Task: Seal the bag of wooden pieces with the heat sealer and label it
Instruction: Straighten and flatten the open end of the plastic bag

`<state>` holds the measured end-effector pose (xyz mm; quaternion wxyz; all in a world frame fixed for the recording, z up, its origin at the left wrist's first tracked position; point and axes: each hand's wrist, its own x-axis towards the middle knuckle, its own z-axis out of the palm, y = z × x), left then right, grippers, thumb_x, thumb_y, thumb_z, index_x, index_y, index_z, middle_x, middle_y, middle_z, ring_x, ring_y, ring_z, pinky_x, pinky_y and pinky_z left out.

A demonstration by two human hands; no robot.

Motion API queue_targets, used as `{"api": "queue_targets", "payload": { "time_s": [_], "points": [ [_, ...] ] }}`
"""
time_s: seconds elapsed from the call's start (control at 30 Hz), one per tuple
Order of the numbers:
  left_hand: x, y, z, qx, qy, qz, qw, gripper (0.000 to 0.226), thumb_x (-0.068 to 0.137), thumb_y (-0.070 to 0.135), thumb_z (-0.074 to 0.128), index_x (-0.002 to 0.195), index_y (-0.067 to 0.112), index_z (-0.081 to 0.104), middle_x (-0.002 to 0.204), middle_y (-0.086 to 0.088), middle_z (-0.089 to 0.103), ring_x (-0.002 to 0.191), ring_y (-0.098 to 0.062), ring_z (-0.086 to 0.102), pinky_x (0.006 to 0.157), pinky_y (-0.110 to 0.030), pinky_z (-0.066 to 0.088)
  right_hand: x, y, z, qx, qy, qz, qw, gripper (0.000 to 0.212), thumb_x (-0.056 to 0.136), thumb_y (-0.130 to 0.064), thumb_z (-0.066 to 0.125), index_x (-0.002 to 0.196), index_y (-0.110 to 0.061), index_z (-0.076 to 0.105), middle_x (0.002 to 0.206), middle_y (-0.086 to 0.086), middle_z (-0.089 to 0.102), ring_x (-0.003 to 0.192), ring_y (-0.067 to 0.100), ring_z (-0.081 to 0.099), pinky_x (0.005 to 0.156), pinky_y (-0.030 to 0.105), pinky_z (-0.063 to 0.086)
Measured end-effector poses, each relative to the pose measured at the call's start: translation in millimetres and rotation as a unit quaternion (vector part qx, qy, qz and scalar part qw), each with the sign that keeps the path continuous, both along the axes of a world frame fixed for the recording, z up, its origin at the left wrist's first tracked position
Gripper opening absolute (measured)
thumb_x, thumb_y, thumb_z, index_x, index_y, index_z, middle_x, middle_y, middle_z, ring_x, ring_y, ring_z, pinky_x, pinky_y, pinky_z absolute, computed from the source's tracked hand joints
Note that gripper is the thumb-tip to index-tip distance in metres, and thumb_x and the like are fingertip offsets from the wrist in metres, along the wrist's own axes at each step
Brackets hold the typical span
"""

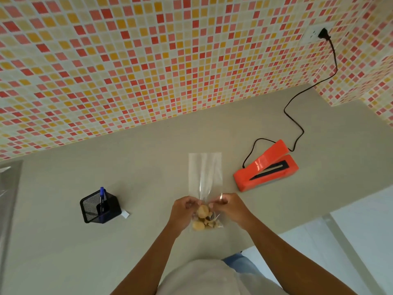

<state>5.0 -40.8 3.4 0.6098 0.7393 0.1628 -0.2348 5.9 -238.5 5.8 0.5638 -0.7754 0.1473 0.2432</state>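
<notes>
A clear plastic bag (205,173) lies on the grey counter, its long empty end pointing toward the wall. Pale wooden pieces (203,219) are bunched in its near end. My left hand (182,209) pinches the bag's left side just above the pieces. On the right side, at the same height, my right hand (228,206) pinches it too. The orange heat sealer (265,166) sits to the right of the bag with its lid raised. A small white label (125,214) lies by the pen holder.
A black mesh pen holder (100,207) with a blue pen (102,198) stands at the left. The sealer's black cord (297,124) runs to a wall socket (314,34). The counter (63,241) ends at a tiled wall behind and drops off at the right front.
</notes>
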Motion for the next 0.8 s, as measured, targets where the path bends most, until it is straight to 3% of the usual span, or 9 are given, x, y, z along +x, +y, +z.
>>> {"api": "queue_targets", "payload": {
  "time_s": [0.1, 0.17, 0.3, 0.4, 0.47, 0.57, 0.7, 0.8],
  "points": [
    [-4.5, 1.3, -7.1, 0.035, 0.024, 0.001, 0.999, 0.003, 0.081, 0.014, 0.077, 0.081, 0.011, 0.078, 0.076, -0.006, 0.075, 0.069, -0.024, 0.070, 0.059, -0.034, 0.059, -4.5, -2.8, -5.7, -0.049, 0.004, 0.014, 0.999, 0.016, 0.075, -0.018, 0.087, 0.079, -0.005, 0.079, 0.076, 0.014, 0.076, 0.068, 0.014, 0.068, 0.068, 0.034, 0.056],
    [-6.7, 2.9, -10.6, 0.076, 0.030, -0.001, 0.997, 0.014, 0.076, 0.024, 0.082, 0.074, 0.011, 0.077, 0.070, -0.012, 0.074, 0.060, -0.025, 0.068, 0.061, -0.040, 0.059, -7.0, -3.5, -8.0, -0.064, 0.006, 0.026, 0.998, 0.004, 0.077, -0.010, 0.084, 0.076, -0.013, 0.081, 0.070, 0.006, 0.077, 0.063, 0.008, 0.068, 0.065, 0.028, 0.057],
    [-8.4, 2.4, -12.7, 0.152, 0.030, -0.028, 0.987, 0.026, 0.072, 0.035, 0.083, 0.064, 0.013, 0.073, 0.058, -0.003, 0.070, 0.055, -0.022, 0.066, 0.059, -0.033, 0.057, -8.8, 1.8, -9.8, -0.114, 0.003, 0.045, 0.993, 0.019, 0.077, -0.008, 0.081, 0.071, -0.025, 0.080, 0.066, -0.007, 0.073, 0.054, -0.002, 0.063, 0.062, 0.017, 0.052],
    [-9.7, -1.2, -8.3, 0.218, 0.012, -0.032, 0.975, 0.028, 0.071, 0.037, 0.081, 0.055, 0.019, 0.066, 0.054, 0.006, 0.063, 0.053, -0.013, 0.058, 0.051, -0.021, 0.043, -8.4, 6.6, -11.4, -0.165, 0.004, 0.052, 0.985, 0.035, 0.075, -0.012, 0.083, 0.054, -0.032, 0.064, 0.055, -0.014, 0.060, 0.050, -0.002, 0.054, 0.049, 0.005, 0.040],
    [-9.7, -3.4, -5.7, 0.249, 0.009, -0.036, 0.968, 0.028, 0.070, 0.037, 0.081, 0.052, 0.026, 0.062, 0.058, 0.009, 0.065, 0.059, -0.011, 0.061, 0.052, -0.021, 0.042, -8.3, 7.8, -12.0, -0.197, -0.001, 0.059, 0.979, 0.042, 0.075, -0.014, 0.084, 0.049, -0.028, 0.053, 0.050, -0.013, 0.051, 0.047, -0.002, 0.046, 0.043, 0.007, 0.034],
    [-7.9, -5.0, -4.8, 0.281, 0.014, -0.044, 0.959, 0.030, 0.070, 0.041, 0.080, 0.053, 0.027, 0.060, 0.063, 0.008, 0.068, 0.065, -0.015, 0.065, 0.062, -0.028, 0.050, -7.8, 8.0, -14.3, -0.230, 0.011, 0.064, 0.971, 0.038, 0.075, -0.016, 0.082, 0.053, -0.023, 0.052, 0.053, -0.010, 0.051, 0.049, 0.003, 0.047, 0.044, 0.011, 0.033],
    [-4.8, -6.3, -4.1, 0.348, 0.016, -0.087, 0.933, 0.038, 0.071, 0.048, 0.077, 0.054, 0.023, 0.055, 0.058, 0.008, 0.059, 0.067, -0.019, 0.063, 0.069, -0.032, 0.047, -6.9, 7.8, -17.4, -0.261, 0.028, 0.054, 0.963, 0.031, 0.072, -0.026, 0.084, 0.064, -0.021, 0.054, 0.062, -0.007, 0.054, 0.054, 0.009, 0.049, 0.049, 0.023, 0.037],
    [-0.8, -7.5, -2.8, 0.391, 0.012, -0.116, 0.913, 0.038, 0.072, 0.054, 0.075, 0.066, 0.023, 0.055, 0.068, 0.006, 0.063, 0.076, -0.021, 0.065, 0.075, -0.034, 0.046, -6.9, 10.6, -13.6, -0.316, -0.001, 0.063, 0.947, 0.038, 0.074, -0.028, 0.085, 0.091, -0.020, 0.052, 0.086, -0.004, 0.059, 0.079, 0.017, 0.057, 0.065, 0.029, 0.046]
  ]
}}
